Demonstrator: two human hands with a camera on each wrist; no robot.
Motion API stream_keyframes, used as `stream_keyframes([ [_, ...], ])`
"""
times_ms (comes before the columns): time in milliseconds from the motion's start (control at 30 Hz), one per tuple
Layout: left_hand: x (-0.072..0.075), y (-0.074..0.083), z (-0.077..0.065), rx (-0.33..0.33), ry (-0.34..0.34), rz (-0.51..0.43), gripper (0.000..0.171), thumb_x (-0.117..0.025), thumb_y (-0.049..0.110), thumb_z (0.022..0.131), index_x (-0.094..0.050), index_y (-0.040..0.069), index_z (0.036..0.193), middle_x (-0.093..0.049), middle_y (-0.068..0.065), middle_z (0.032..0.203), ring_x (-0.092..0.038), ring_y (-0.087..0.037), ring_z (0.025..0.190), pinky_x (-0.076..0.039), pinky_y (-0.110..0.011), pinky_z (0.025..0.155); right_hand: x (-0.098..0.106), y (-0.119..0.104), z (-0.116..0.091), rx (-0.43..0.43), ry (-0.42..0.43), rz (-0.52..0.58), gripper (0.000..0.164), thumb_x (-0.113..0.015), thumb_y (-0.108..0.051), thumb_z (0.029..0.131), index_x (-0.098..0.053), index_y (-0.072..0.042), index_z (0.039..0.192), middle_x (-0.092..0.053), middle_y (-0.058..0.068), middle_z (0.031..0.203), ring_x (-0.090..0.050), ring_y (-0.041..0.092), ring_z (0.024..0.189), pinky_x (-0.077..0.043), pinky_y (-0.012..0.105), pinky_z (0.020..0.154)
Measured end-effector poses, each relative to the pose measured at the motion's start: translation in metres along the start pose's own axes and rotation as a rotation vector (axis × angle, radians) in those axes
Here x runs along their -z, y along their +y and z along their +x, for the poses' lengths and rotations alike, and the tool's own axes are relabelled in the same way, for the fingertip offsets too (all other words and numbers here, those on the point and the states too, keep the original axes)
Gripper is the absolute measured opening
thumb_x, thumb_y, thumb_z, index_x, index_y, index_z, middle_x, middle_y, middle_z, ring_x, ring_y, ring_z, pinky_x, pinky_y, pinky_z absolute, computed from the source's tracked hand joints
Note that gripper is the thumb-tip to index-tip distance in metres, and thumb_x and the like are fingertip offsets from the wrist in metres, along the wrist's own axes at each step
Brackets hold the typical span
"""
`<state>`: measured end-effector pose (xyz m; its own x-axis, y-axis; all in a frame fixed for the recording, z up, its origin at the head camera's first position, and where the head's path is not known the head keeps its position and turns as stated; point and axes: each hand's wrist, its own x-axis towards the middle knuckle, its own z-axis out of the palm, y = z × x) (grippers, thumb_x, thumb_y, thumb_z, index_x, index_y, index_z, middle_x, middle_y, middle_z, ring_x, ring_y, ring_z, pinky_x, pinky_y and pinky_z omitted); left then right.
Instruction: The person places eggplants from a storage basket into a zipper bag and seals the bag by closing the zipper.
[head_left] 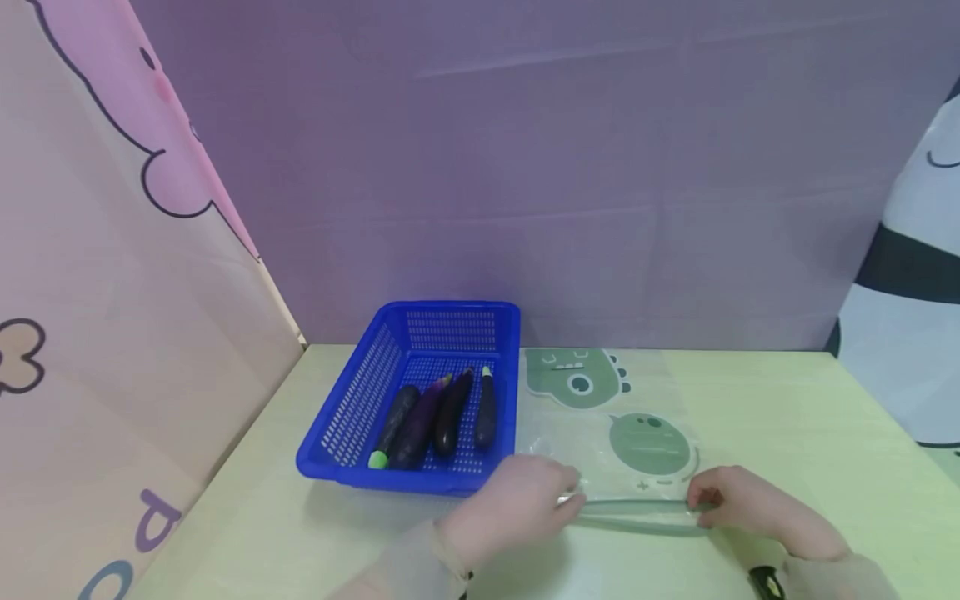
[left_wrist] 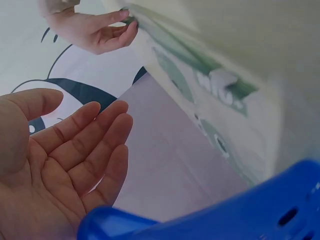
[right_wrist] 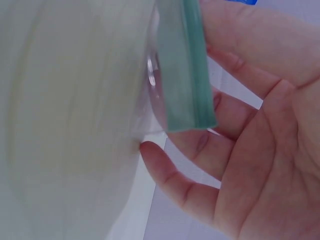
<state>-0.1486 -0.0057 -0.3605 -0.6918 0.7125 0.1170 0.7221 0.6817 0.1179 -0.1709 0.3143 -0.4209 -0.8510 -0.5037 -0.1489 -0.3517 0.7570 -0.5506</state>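
Progress, judged from where I stand: early. The work is on the clear plastic bag with green cartoon prints [head_left: 651,446], flat on the pale yellow tabletop [head_left: 787,408], lower right of centre in the head frame. At its near edge, 2 bands of the green plastic closure strip [head_left: 637,505] show apart mid-length and draw together at the right end. Done: that end is in hand. Left, I judge: the mouth is not spread wide, and the body lies flat.

Right hand [head_left: 738,504], lower right: thumb and fingers pinch the strip's end. Left hand [head_left: 521,497], lower centre, near the strip's other end: fingers loosely bent, thumb apart, palm bare in the left wrist view; nothing held.

Containers: the blue rectangular perforated plastic basket [head_left: 405,480], left of the bag, holds 4 long dark purple eggplants [head_left: 420,429], side by side, mostly toward its near half. Bag: no contents visible.
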Motion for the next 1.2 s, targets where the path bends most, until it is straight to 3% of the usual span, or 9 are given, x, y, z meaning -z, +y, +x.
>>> stream_keyframes([
  [133,0.012,-0.003,-0.001,0.0,0.004,-0.001,0.026,-0.052,0.033,0.095,-0.056,0.02,0.073,-0.053,0.012,0.061,-0.044,-0.003,0.053,-0.033,-0.017,0.048,0.0,0.0,0.0,-0.008,-0.001,0.002,0.014,-0.076,-0.011,0.073,-0.063,-0.013,0.078,-0.062,-0.009,0.08,-0.045,-0.005,0.071,-0.045,0.021,0.064],
  [367,0.036,-0.014,0.0,-0.005,0.071,0.039,0.032,-0.054,0.033,0.094,-0.048,0.02,0.066,-0.042,0.012,0.055,-0.037,-0.003,0.049,-0.03,-0.015,0.044,0.0,0.0,-0.002,-0.025,0.003,0.001,0.014,-0.076,-0.012,0.073,-0.063,-0.014,0.078,-0.061,-0.009,0.08,-0.044,-0.004,0.071,-0.045,0.021,0.064],
  [667,0.065,-0.03,0.006,0.014,0.13,0.033,0.028,-0.057,0.029,0.093,-0.054,0.016,0.068,-0.049,0.008,0.057,-0.042,-0.004,0.05,-0.037,-0.017,0.048,-0.001,0.001,-0.003,-0.022,0.01,0.006,0.014,-0.076,-0.013,0.073,-0.062,-0.014,0.078,-0.06,-0.01,0.08,-0.044,-0.004,0.07,-0.044,0.021,0.063],
  [867,0.074,-0.046,0.016,0.104,0.111,0.01,0.023,-0.055,0.032,0.094,-0.063,0.016,0.079,-0.06,0.007,0.067,-0.05,-0.006,0.057,-0.044,-0.02,0.053,-0.001,0.002,-0.004,0.005,0.028,-0.009,0.015,-0.076,-0.014,0.072,-0.062,-0.015,0.077,-0.059,-0.011,0.079,-0.043,-0.004,0.07,-0.043,0.021,0.063],
  [1200,0.076,-0.086,0.031,0.282,0.106,-0.135,0.026,-0.055,0.029,0.095,-0.055,0.016,0.072,-0.048,0.005,0.059,-0.044,-0.01,0.054,-0.038,-0.024,0.051,-0.004,0.001,-0.003,0.018,0.034,0.001,0.015,-0.075,-0.013,0.071,-0.061,-0.015,0.076,-0.057,-0.012,0.077,-0.041,-0.004,0.069,-0.041,0.021,0.062],
])
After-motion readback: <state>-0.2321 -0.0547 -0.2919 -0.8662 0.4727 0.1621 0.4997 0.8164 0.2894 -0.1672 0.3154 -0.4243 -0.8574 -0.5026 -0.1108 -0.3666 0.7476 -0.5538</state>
